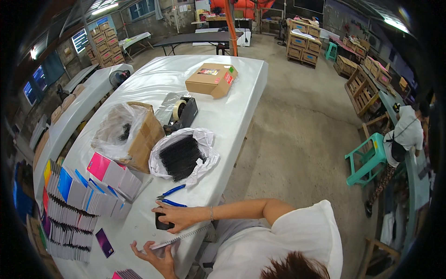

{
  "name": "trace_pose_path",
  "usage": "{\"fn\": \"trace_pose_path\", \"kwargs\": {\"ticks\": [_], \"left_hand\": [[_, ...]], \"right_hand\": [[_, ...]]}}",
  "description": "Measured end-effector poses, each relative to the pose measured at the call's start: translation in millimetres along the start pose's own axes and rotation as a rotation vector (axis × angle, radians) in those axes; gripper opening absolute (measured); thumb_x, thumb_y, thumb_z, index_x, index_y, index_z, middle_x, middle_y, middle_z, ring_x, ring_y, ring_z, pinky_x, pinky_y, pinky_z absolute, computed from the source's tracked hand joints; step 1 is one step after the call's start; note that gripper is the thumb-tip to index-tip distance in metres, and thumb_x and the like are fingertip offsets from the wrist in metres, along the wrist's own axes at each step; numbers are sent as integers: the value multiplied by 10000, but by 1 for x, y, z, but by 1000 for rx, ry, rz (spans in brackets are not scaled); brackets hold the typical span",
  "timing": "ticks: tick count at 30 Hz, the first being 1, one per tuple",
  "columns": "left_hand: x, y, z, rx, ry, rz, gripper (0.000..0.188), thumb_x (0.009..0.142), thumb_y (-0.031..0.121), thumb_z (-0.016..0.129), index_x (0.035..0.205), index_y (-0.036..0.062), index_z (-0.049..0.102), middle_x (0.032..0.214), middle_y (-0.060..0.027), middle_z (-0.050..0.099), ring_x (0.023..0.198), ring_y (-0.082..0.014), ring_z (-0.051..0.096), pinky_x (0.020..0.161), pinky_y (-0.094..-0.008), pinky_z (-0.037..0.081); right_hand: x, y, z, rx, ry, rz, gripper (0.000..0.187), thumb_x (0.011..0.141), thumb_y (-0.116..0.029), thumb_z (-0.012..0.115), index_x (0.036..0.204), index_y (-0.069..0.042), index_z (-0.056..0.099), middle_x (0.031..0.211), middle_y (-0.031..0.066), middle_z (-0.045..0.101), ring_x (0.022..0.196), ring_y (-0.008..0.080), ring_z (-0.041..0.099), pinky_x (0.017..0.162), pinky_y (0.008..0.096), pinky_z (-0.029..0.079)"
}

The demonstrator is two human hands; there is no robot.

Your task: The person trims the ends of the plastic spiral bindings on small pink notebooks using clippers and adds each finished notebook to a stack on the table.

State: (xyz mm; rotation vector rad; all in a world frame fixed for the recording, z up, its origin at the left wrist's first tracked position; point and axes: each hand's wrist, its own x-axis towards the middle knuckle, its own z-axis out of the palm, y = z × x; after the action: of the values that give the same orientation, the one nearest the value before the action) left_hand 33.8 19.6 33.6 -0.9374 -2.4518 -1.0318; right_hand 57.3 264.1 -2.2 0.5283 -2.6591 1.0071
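right hand [173,215] grips a black block [161,225]. half-open left hand [161,261] touches a spiral notebook [185,235] beside it, likely bendy; pinch its pages.

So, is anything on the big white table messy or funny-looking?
A little: one purple card lies slanted by itself, apart from the stacked booklets. Also, the white paper around the black wiry pile is all crumpled.

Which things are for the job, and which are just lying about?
Seem part of the job:
spiral-bound booklet, at the left hand
black object, under the right hand
blue-handled pliers, close by
stacked booklets

Seem just lying about:
cardboard box
tape dispenser
nearer green stool
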Motion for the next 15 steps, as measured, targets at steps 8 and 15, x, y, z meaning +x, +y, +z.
{"fn": "trace_pose_path", "kwargs": {"ticks": [8,15], "left_hand": [[-10,-42,31,-192,94,-45,931,549,393,967,1216,50,415,1348,-177,367,1287,-348,369,1125,-493,306],[-11,-57,42,-266,101,-102,983,540,505,974,1194,75,379,1302,-156,319,1327,-340,331,1101,-488,334]], "right_hand": [[-2,-16,-15,276,108,19,579,784,-190,787,1234,-45,454,1454,232,400,1412,426,349,1178,478,322],[-9,-24,-52,924,-229,140,494,929,-196,715,1365,-34,548,1351,79,538,1230,173,541,1079,317,431]]}}
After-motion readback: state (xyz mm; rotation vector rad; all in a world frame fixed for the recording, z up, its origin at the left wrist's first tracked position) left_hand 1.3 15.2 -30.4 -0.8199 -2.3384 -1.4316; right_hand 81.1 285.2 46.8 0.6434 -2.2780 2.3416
